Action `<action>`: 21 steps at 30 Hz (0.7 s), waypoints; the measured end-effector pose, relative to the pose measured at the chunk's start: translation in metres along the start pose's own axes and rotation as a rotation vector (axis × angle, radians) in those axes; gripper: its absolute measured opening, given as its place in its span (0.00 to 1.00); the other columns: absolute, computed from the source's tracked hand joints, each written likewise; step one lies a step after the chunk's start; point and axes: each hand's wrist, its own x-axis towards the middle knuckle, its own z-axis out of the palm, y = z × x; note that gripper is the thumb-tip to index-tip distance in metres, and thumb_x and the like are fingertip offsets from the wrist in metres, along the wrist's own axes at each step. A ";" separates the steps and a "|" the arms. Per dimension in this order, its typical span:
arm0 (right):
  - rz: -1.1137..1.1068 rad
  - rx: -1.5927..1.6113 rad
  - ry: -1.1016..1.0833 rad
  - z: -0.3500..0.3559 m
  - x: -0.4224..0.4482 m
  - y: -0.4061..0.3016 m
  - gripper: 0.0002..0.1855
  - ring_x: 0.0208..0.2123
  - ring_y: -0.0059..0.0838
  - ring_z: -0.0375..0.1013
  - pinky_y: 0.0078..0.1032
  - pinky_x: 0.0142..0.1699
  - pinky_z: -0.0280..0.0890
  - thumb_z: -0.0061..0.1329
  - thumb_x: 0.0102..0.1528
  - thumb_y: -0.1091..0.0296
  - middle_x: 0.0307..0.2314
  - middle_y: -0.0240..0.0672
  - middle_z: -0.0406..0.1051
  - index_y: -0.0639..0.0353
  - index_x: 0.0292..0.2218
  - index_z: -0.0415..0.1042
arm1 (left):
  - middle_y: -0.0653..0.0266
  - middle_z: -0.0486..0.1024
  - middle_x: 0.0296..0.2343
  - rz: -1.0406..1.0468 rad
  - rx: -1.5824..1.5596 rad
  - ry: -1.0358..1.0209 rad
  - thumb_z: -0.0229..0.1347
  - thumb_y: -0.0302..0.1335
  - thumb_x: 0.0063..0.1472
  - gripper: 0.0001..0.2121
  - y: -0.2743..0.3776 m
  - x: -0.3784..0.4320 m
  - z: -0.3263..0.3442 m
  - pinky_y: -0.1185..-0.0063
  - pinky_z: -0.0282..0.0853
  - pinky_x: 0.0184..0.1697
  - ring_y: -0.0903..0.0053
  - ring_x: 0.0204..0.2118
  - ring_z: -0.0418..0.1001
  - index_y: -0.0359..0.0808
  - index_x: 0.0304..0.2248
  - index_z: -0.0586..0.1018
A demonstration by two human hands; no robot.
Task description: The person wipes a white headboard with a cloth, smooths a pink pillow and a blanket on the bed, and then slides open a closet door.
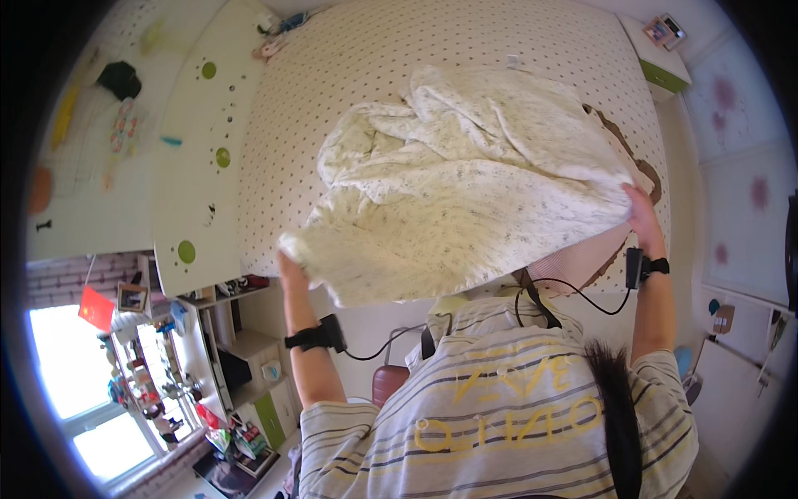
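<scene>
My left hand (pixel 292 268) grips the near left corner of a cream quilt (pixel 430 212) with a small floral print. At the quilt's right edge, my right hand (pixel 641 209) has hold of the cloth. Between both hands the near edge hangs stretched and slightly slack, close to my body. The far part lies bunched in folds on the bed (pixel 399 37), over a light sheet with small dark motifs. From under the quilt's right side shows a pink striped cloth (pixel 558 262) with a brown ruffled edge (pixel 623 140). My fingertips are partly hidden by fabric.
A white headboard panel (pixel 187 137) with green dots borders the bed on the left. A bedside cabinet (pixel 664 68) holds picture frames at the far right. Shelves (pixel 249 343) and a window (pixel 81 374) are at lower left. A brown chair seat (pixel 389 383) is near my body.
</scene>
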 end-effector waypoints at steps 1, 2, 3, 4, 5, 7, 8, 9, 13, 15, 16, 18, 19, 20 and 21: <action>0.025 -0.199 -0.078 0.003 -0.016 -0.007 0.18 0.36 0.23 0.70 0.20 0.45 0.64 0.47 0.55 0.70 0.37 0.34 0.73 0.64 0.47 0.68 | 0.58 0.73 0.42 -0.160 0.054 -0.090 0.36 0.40 0.67 0.20 -0.012 -0.017 0.075 0.67 0.73 0.44 0.66 0.44 0.73 0.35 0.49 0.69; 0.060 -0.383 -0.171 0.011 -0.029 -0.014 0.19 0.35 0.22 0.70 0.19 0.44 0.64 0.48 0.55 0.69 0.35 0.32 0.73 0.64 0.48 0.69 | 0.57 0.73 0.42 -0.338 0.110 -0.293 0.33 0.44 0.67 0.23 -0.005 -0.041 0.142 0.68 0.73 0.44 0.68 0.44 0.73 0.35 0.49 0.69; 0.077 -0.481 -0.317 0.025 -0.043 -0.013 0.18 0.35 0.21 0.70 0.19 0.44 0.65 0.48 0.55 0.69 0.35 0.30 0.74 0.63 0.48 0.69 | 0.57 0.73 0.42 -0.217 0.350 -0.614 0.30 0.46 0.67 0.26 -0.008 -0.055 0.177 0.69 0.73 0.43 0.69 0.43 0.73 0.34 0.50 0.68; 0.095 -0.581 -0.458 0.036 -0.064 -0.009 0.18 0.35 0.20 0.71 0.19 0.43 0.65 0.48 0.55 0.69 0.34 0.28 0.74 0.63 0.47 0.70 | 0.58 0.73 0.40 -0.105 0.354 -0.915 0.40 0.36 0.65 0.20 -0.012 -0.073 0.227 0.72 0.73 0.41 0.73 0.42 0.74 0.34 0.52 0.67; 0.064 -0.639 -0.589 0.055 -0.088 -0.012 0.17 0.35 0.20 0.71 0.20 0.43 0.65 0.48 0.55 0.69 0.33 0.28 0.74 0.63 0.46 0.71 | 0.55 0.69 0.45 0.052 0.537 -1.060 0.41 0.30 0.59 0.22 -0.022 -0.102 0.263 0.72 0.68 0.47 0.68 0.46 0.70 0.34 0.54 0.64; 0.059 -0.736 -0.762 0.067 -0.132 -0.014 0.15 0.35 0.20 0.71 0.20 0.44 0.65 0.49 0.54 0.70 0.33 0.29 0.74 0.63 0.44 0.72 | 0.47 0.60 0.54 0.453 0.828 -1.306 0.45 0.17 0.49 0.32 -0.049 -0.161 0.340 0.72 0.58 0.57 0.59 0.54 0.63 0.33 0.57 0.58; 0.085 -0.764 -0.818 0.063 -0.148 -0.011 0.15 0.36 0.19 0.70 0.20 0.45 0.65 0.50 0.54 0.70 0.33 0.30 0.74 0.64 0.43 0.73 | 0.50 0.67 0.49 0.447 0.738 -1.419 0.44 0.17 0.49 0.30 -0.066 -0.195 0.362 0.71 0.62 0.52 0.62 0.50 0.67 0.38 0.56 0.62; 0.086 -0.753 -0.803 0.054 -0.162 -0.008 0.15 0.36 0.19 0.70 0.20 0.45 0.65 0.50 0.54 0.70 0.33 0.30 0.74 0.64 0.43 0.73 | 0.53 0.73 0.43 0.435 0.647 -1.526 0.44 0.18 0.50 0.29 -0.082 -0.223 0.376 0.71 0.66 0.46 0.65 0.45 0.71 0.42 0.55 0.66; 0.251 -0.698 -0.790 0.005 -0.192 0.016 0.13 0.38 0.21 0.70 0.22 0.45 0.66 0.49 0.55 0.67 0.34 0.32 0.74 0.63 0.41 0.74 | 0.54 0.75 0.35 0.363 1.030 -1.912 0.46 0.24 0.51 0.17 -0.115 -0.278 0.391 0.67 0.66 0.43 0.59 0.40 0.72 0.44 0.42 0.74; 0.340 -0.620 -0.723 -0.021 -0.185 0.036 0.13 0.37 0.22 0.71 0.24 0.44 0.66 0.48 0.57 0.63 0.33 0.30 0.73 0.61 0.41 0.74 | 0.54 0.75 0.33 0.324 1.065 -1.939 0.47 0.25 0.51 0.13 -0.118 -0.284 0.383 0.67 0.66 0.42 0.58 0.39 0.72 0.43 0.38 0.75; 0.451 -0.521 -0.537 -0.030 -0.177 0.042 0.19 0.37 0.22 0.70 0.24 0.44 0.66 0.45 0.58 0.55 0.34 0.29 0.73 0.60 0.43 0.73 | 0.54 0.75 0.32 0.332 0.991 -1.973 0.47 0.25 0.51 0.13 -0.118 -0.283 0.376 0.67 0.66 0.41 0.58 0.38 0.72 0.43 0.38 0.75; 0.594 -0.352 -0.355 -0.036 -0.149 0.064 0.27 0.37 0.22 0.70 0.26 0.45 0.66 0.38 0.60 0.43 0.35 0.28 0.71 0.58 0.46 0.71 | 0.54 0.75 0.29 0.316 0.931 -2.025 0.47 0.24 0.51 0.13 -0.110 -0.281 0.365 0.66 0.66 0.40 0.58 0.35 0.73 0.42 0.37 0.75; 0.622 -0.289 -0.349 -0.037 -0.127 0.077 0.31 0.37 0.22 0.69 0.29 0.46 0.65 0.35 0.59 0.39 0.35 0.28 0.71 0.58 0.48 0.69 | 0.54 0.75 0.29 0.318 0.937 -2.025 0.47 0.24 0.51 0.13 -0.103 -0.284 0.364 0.66 0.66 0.40 0.58 0.35 0.73 0.42 0.37 0.75; 0.626 -0.346 -0.326 -0.034 -0.102 0.097 0.31 0.38 0.22 0.69 0.29 0.46 0.65 0.36 0.60 0.40 0.35 0.30 0.71 0.59 0.49 0.68 | 0.53 0.75 0.29 0.307 0.960 -2.039 0.47 0.24 0.50 0.13 -0.096 -0.285 0.364 0.66 0.66 0.40 0.58 0.35 0.73 0.42 0.37 0.75; 0.633 -0.407 -0.301 -0.026 -0.077 0.115 0.31 0.39 0.22 0.69 0.29 0.47 0.65 0.37 0.60 0.41 0.35 0.31 0.71 0.60 0.50 0.67 | 0.53 0.75 0.29 0.294 0.978 -2.053 0.46 0.24 0.50 0.13 -0.089 -0.287 0.363 0.66 0.65 0.40 0.58 0.35 0.72 0.41 0.37 0.75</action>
